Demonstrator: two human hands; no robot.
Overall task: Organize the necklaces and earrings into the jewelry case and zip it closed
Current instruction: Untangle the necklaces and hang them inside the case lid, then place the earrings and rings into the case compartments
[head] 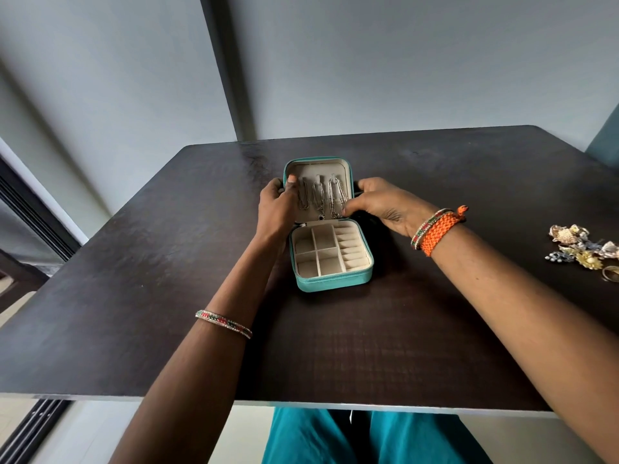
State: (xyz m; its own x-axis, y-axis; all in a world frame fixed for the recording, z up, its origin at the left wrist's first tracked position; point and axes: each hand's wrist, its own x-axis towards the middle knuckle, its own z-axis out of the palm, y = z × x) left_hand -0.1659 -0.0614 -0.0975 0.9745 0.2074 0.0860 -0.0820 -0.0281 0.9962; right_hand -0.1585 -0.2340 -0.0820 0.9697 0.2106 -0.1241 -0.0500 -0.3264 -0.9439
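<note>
Left bangle: a thin beaded band in red, green and white, sitting on the left forearm above the counter.
Left hand: its grip is closed on the left edge of the raised lid, thumb hooked over the rim onto the cream lining, fingers curled round the outside.
Jewelry case: a teal zip case lying open near the middle of the dark counter, lid standing up at the far side, tray nearest the person.
Necklaces: silver chains hanging side by side from hooks inside the lid; a small dark pendant shows at the bottom of the middle one.
Tray compartments: cream-lined squares on the left and ring rolls on the right, with nothing visible in them.
Right hand: narrow grip, thumb and fingertips pinching the lower end of the rightmost chain at the lid's right edge; the other fingers reach behind the lid's side.
Right wristbands: an orange braided band beside a beaded bangle on the right wrist.
Earrings: a loose pile of shell-like, gold and blue pieces at the counter's right edge, well apart from the case.
</note>
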